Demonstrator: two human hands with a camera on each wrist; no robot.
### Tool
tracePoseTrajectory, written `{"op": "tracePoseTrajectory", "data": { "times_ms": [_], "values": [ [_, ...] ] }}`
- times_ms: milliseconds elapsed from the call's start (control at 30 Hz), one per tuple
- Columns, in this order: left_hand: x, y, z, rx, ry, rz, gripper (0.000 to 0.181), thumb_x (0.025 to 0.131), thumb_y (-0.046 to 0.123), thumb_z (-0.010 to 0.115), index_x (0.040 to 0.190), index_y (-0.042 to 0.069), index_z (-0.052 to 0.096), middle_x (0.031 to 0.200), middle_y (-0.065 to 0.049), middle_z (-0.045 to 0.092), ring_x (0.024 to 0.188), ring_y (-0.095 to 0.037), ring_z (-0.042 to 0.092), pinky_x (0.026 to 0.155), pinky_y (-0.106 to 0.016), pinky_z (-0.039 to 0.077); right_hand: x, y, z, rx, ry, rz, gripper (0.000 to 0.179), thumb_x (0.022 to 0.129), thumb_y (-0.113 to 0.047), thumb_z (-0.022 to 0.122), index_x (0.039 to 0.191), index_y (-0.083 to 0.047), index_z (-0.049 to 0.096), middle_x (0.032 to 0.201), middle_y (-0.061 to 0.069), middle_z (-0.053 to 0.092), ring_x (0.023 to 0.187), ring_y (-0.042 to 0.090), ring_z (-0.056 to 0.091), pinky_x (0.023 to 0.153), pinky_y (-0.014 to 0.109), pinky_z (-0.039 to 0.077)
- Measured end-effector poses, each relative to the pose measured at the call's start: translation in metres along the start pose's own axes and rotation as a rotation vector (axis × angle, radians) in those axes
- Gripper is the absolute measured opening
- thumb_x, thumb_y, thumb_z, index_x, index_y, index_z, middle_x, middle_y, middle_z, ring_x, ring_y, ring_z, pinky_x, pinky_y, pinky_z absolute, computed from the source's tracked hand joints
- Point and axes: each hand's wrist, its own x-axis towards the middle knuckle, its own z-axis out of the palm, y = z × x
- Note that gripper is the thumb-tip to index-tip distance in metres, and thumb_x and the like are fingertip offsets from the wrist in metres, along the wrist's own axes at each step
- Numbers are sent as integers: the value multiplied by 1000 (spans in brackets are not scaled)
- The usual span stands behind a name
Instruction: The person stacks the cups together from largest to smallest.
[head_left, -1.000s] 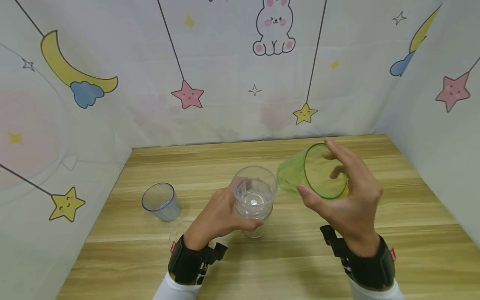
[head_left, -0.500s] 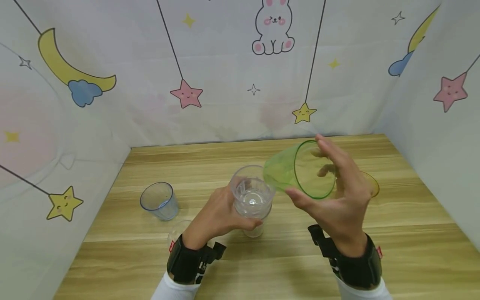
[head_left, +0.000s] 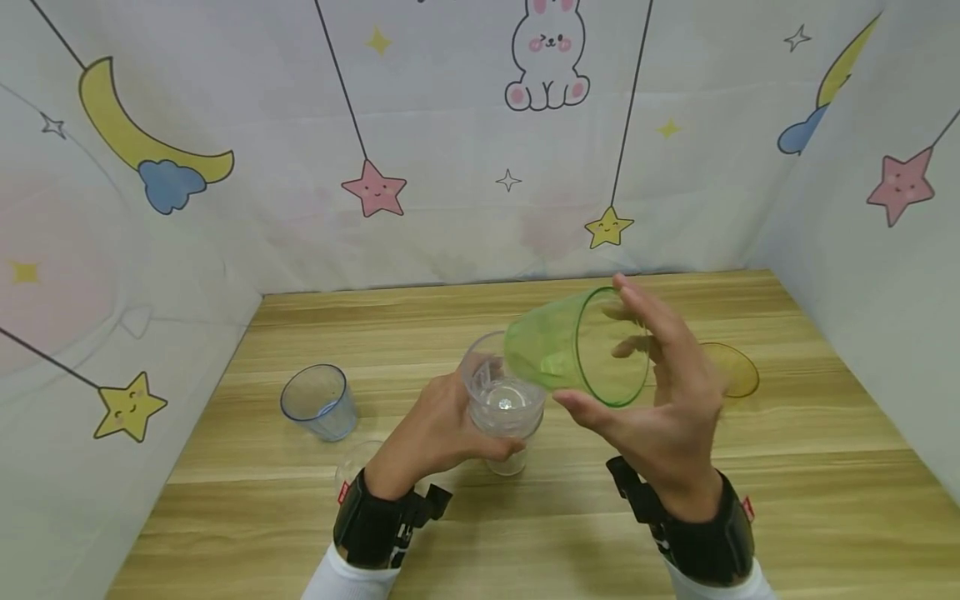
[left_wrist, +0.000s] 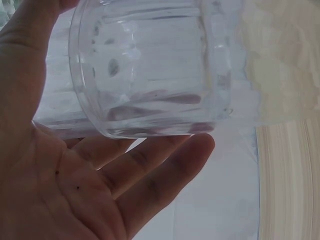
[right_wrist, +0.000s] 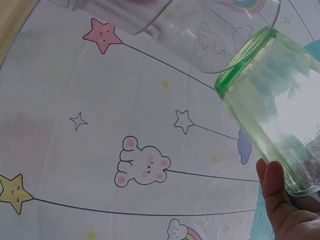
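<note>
My left hand (head_left: 442, 427) grips a stack of clear drinking cups (head_left: 504, 412) upright, one nested inside the other, with a narrower foot below. In the left wrist view, ridged walls of the clear stack (left_wrist: 150, 65) lie against the fingers (left_wrist: 165, 170). My right hand (head_left: 675, 408) holds a green cup (head_left: 547, 343) by its rim, thumb below and fingers above. Tilted sideways, the green cup has its mouth to the right and its base overlapping the clear stack's top rim. The right wrist view shows the green base (right_wrist: 245, 62) right at that rim.
A blue cup (head_left: 321, 404) stands on the wooden table (head_left: 600, 533) at left. Beside the left wrist, a clear round rim (head_left: 352, 462) is partly covered. An amber cup (head_left: 733, 369) sits behind my right hand, partly hidden. White printed fabric (head_left: 450, 242) walls the back and sides.
My right hand has carried the green cup leftward, bringing its base from beside the clear stack to over its rim. More of the amber cup shows now. The left hand stays put.
</note>
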Motion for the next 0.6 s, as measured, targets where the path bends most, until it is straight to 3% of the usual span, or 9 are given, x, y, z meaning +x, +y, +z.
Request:
{"op": "tracePoseTrajectory", "data": {
  "times_ms": [433, 600],
  "values": [
    [0, -2, -1, -25, -27, 18, 101, 66, 33, 94, 149, 38, 36, 116, 11, 65, 100, -6, 63, 82, -33, 55, -1, -2, 10, -23, -78, -3, 86, 79, -52, 83, 125, 17, 59, 122, 24, 66, 99, 29, 64, 70, 23, 47],
    [0, -2, -1, -14, -22, 15, 98, 67, 34, 93, 147, 37, 38, 114, 11, 65, 98, -7, 63, 81, -33, 55, -3, -3, 15, -36, -106, 7, 89, 79, -54, 82, 128, 16, 57, 127, 23, 64, 99, 30, 64, 71, 24, 48]
  ]
}}
